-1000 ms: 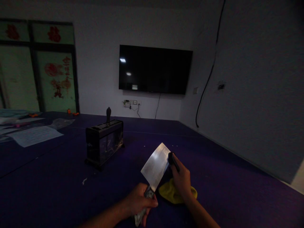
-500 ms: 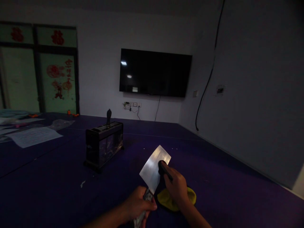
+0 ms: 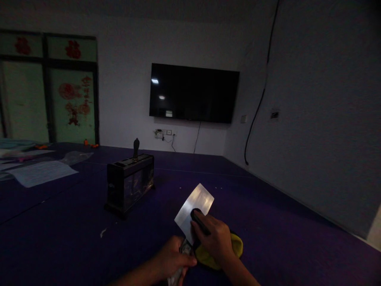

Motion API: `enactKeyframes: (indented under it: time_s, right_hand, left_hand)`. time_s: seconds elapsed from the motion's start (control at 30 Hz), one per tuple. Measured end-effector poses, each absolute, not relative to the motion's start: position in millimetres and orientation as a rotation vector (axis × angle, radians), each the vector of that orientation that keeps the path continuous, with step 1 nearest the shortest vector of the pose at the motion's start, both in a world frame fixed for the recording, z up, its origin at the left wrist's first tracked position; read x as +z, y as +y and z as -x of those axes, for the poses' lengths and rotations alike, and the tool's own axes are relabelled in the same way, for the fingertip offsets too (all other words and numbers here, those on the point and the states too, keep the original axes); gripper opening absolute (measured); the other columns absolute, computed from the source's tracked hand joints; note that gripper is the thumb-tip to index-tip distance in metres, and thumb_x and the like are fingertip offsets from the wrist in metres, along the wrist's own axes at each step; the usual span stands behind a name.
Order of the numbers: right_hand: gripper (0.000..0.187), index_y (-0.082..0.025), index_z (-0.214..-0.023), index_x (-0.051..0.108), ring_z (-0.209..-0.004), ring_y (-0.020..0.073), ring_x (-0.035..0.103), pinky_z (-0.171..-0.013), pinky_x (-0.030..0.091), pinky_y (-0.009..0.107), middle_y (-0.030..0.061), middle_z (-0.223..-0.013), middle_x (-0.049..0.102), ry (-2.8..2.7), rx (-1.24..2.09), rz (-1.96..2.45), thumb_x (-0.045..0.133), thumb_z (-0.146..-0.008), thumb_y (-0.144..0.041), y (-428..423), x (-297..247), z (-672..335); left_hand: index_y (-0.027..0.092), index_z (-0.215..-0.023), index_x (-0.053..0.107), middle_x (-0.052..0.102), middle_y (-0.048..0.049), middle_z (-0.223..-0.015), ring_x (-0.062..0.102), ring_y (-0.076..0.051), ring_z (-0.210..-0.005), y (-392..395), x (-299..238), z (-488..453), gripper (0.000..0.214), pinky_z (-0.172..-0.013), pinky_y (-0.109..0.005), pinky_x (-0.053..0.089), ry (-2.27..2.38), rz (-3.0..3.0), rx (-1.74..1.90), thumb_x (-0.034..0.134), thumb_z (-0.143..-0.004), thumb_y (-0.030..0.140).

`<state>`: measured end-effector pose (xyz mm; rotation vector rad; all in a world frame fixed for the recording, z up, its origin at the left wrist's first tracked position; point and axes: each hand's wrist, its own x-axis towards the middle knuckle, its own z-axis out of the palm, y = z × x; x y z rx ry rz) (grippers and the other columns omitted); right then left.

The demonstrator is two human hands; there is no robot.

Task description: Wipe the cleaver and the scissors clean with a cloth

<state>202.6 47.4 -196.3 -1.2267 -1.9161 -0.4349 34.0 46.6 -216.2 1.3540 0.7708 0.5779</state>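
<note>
My left hand (image 3: 174,258) is closed around the wrapped, pale grip (image 3: 185,249) of a cleaver (image 3: 196,200), whose broad shiny blade tilts up and to the right. Between the fingers of my right hand (image 3: 216,234) is a black-handled tool (image 3: 201,223) with a dark rounded end. That end lies over the lower part of the blade; its exact kind is too dark to make out. Under my right hand and wrist shows a yellow item with dark edging (image 3: 236,246), soft-looking and partly covered. Whether my right hand touches it, I cannot tell.
On the purple tabletop (image 3: 166,178) a black knife block (image 3: 131,182) stands left of the cleaver, a dark handle rising from its top. Papers (image 3: 44,171) and clear plastic (image 3: 76,157) lie far left. A television (image 3: 193,93) hangs on the wall behind.
My right hand and its black-handled tool have slid down and left along the blade, towards the grip. The yellow item has shifted slightly the same way. The left hand and cleaver have hardly moved.
</note>
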Motion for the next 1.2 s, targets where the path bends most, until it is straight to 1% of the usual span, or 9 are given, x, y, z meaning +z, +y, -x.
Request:
enactKeyframes:
  time_s: [0.13,0.27,0.43,0.5,0.63,0.83,0.93,1.07,1.2]
  right_hand:
    - [0.029,-0.025,-0.108,0.062,-0.067,0.0150,0.063,-0.063,0.048,0.024,0.0043,-0.080,0.067,-1.957,-0.444,1.177,0.046,-0.084,-0.024,49.0,-195.0,-201.8]
    - [0.030,-0.026,-0.109,0.061,-0.071,0.0152,0.063,-0.065,0.050,0.024,0.0049,-0.085,0.065,-1.987,-0.437,1.200,0.043,-0.085,-0.024,49.2,-193.8,-201.0]
    - [0.030,-0.028,-0.111,0.059,-0.078,0.0152,0.061,-0.067,0.052,0.027,0.0069,-0.116,0.054,-1.932,-0.439,1.195,0.042,-0.085,-0.024,49.0,-194.1,-198.9]
    - [0.031,-0.028,-0.112,0.058,-0.084,0.0166,0.061,-0.070,0.053,0.029,0.0071,-0.122,0.050,-1.897,-0.450,1.195,0.043,-0.085,-0.024,50.1,-195.5,-199.0]
    - [0.033,-0.025,-0.115,0.056,-0.097,0.0194,0.058,-0.080,0.051,0.032,0.0078,-0.115,0.054,-1.850,-0.457,1.133,0.040,-0.086,-0.020,54.5,-200.3,-201.2]
    - [0.035,-0.023,-0.115,0.056,-0.093,0.0182,0.060,-0.081,0.051,0.031,0.0076,-0.103,0.063,-1.906,-0.471,1.007,0.041,-0.085,-0.013,53.5,-200.2,-202.5]
    - [0.034,-0.022,-0.112,0.057,-0.091,0.0178,0.061,-0.079,0.051,0.032,0.0069,-0.100,0.065,-1.932,-0.492,0.959,0.042,-0.083,-0.011,50.1,-198.7,-199.8]
    - [0.028,-0.020,-0.102,0.061,-0.086,0.0173,0.062,-0.073,0.053,0.029,0.0070,-0.096,0.065,-1.985,-0.526,0.871,0.044,-0.081,-0.010,44.8,-198.7,-191.6]
    - [0.028,-0.019,-0.101,0.060,-0.084,0.0169,0.062,-0.069,0.054,0.027,0.0078,-0.097,0.065,-2.080,-0.527,0.805,0.042,-0.082,-0.009,38.5,-197.0,-182.7]
  left_hand:
    - [0.014,-0.068,0.052,0.046,0.0050,-0.038,0.040,-0.008,-0.028,46.5,-217.7,-35.8,0.031,-0.029,-0.018,0.031,0.767,-1.374,0.632,0.067,-0.050,0.035]
    - [0.014,-0.067,0.051,0.045,0.0050,-0.038,0.039,-0.008,-0.027,46.4,-218.9,-38.1,0.030,-0.029,-0.018,0.030,0.783,-1.362,0.662,0.066,-0.051,0.035]
    - [0.014,-0.071,0.050,0.045,0.0060,-0.037,0.038,-0.009,-0.026,46.2,-219.6,-38.6,0.029,-0.028,-0.019,0.030,0.792,-1.338,0.665,0.063,-0.052,0.032]
    - [0.015,-0.070,0.050,0.045,0.0063,-0.037,0.039,-0.009,-0.026,45.2,-218.4,-37.7,0.024,-0.029,-0.018,0.032,0.794,-1.351,0.639,0.060,-0.053,0.029]
    - [0.016,-0.067,0.050,0.045,0.0072,-0.037,0.039,-0.008,-0.026,43.7,-216.5,-36.1,0.017,-0.031,-0.017,0.033,0.791,-1.382,0.585,0.056,-0.054,0.024]
    - [0.015,-0.063,0.051,0.045,0.0056,-0.036,0.040,-0.009,-0.027,45.5,-218.4,-37.5,0.017,-0.031,-0.017,0.031,0.793,-1.409,0.609,0.059,-0.054,0.026]
    - [0.015,-0.060,0.051,0.045,0.0050,-0.036,0.040,-0.009,-0.028,46.0,-218.8,-39.3,0.016,-0.031,-0.018,0.031,0.818,-1.417,0.620,0.059,-0.053,0.027]
    - [0.014,-0.050,0.049,0.045,0.0039,-0.037,0.040,-0.008,-0.030,46.1,-217.3,-41.3,0.014,-0.032,-0.017,0.027,0.868,-1.469,0.661,0.059,-0.050,0.023]
    - [0.014,-0.046,0.048,0.044,0.0033,-0.036,0.039,-0.007,-0.031,46.1,-216.0,-42.4,0.016,-0.033,-0.018,0.025,0.803,-1.468,0.710,0.061,-0.049,0.024]
